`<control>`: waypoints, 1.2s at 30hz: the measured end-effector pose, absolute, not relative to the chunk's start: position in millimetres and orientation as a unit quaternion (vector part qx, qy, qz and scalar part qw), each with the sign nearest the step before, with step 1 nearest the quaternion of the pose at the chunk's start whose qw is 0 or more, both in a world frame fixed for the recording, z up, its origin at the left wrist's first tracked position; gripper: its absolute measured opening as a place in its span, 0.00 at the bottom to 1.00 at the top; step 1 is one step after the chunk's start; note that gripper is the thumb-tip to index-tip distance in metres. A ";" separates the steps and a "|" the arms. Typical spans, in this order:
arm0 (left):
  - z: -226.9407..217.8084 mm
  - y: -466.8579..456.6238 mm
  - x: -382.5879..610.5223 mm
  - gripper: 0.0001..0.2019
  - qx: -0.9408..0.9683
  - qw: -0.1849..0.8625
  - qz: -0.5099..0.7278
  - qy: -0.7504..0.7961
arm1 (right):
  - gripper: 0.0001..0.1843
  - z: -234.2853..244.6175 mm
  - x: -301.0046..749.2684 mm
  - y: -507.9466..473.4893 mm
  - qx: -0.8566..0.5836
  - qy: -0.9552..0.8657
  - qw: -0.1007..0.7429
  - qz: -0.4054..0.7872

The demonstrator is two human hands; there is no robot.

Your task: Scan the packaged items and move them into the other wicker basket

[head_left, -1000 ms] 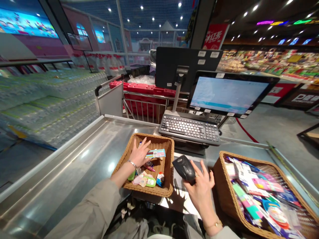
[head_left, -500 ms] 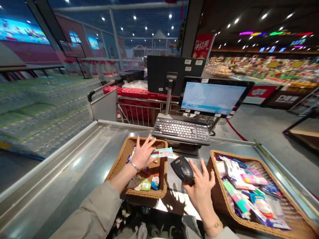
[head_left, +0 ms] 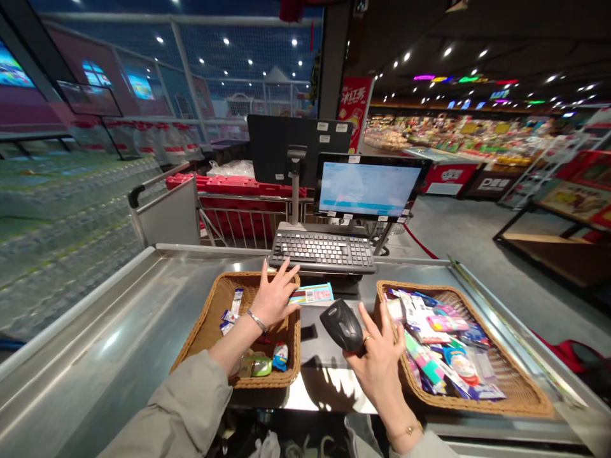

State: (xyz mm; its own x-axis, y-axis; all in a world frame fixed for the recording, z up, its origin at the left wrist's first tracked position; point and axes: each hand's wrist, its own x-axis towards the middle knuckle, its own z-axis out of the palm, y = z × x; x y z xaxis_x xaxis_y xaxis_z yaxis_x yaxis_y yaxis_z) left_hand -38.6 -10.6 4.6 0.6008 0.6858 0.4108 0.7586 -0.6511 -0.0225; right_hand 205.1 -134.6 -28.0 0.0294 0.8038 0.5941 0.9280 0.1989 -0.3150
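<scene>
One barcoded packet [head_left: 311,294] shifted right

The packet had moved from above the left wicker basket [head_left: 210,331] to just past that basket's right rim, level with the thumb side of the left hand [head_left: 274,296]. That hand stood open with its fingers spread (whether the thumb gripped the packet or only touched it could not be told from this view). The right hand [head_left: 379,362] grasped a black handheld barcode scanner [head_left: 341,326] against its palm, fingers splayed, with the scanner's head near the packet but apart from it.

A few small wrapped sweets and toys lay in the left basket, while the right wicker basket [head_left: 506,394] was heaped with bright flat packets. Both baskets sat on a stainless steel checkout counter [head_left: 95,331], with a black keyboard [head_left: 322,250] and a lit monitor [head_left: 367,189] at its far side. Beyond stood a shopping cart with a red crate [head_left: 229,191]. Shrink-wrapped bottled water [head_left: 62,242] was stacked far left, and crowded supermarket displays [head_left: 458,133] stretched away far right.
</scene>
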 end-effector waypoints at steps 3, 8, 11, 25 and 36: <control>5.1 -8.8 -29.3 0.17 -0.896 0.100 -0.188 -0.389 | 0.07 -25.2 209.4 -138.0 -0.641 -0.687 0.332 -0.086; 5.1 -5.3 -16.6 0.18 -0.904 0.102 -0.189 -0.371 | 0.06 -27.3 218.7 -141.4 -0.649 -0.685 0.315 -0.099; 4.7 -3.7 -11.0 0.19 -0.906 0.103 -0.191 -0.363 | 0.06 -32.2 226.0 -141.7 -0.640 -0.693 0.312 -0.117; 6.3 -3.1 1.3 0.18 -0.907 0.122 -0.195 -0.353 | 0.05 -36.9 237.3 -145.8 -0.611 -0.714 0.300 -0.164; 6.5 -4.3 4.8 0.19 -0.912 0.123 -0.190 -0.342 | 0.07 -37.7 235.5 -150.6 -0.621 -0.705 0.315 -0.136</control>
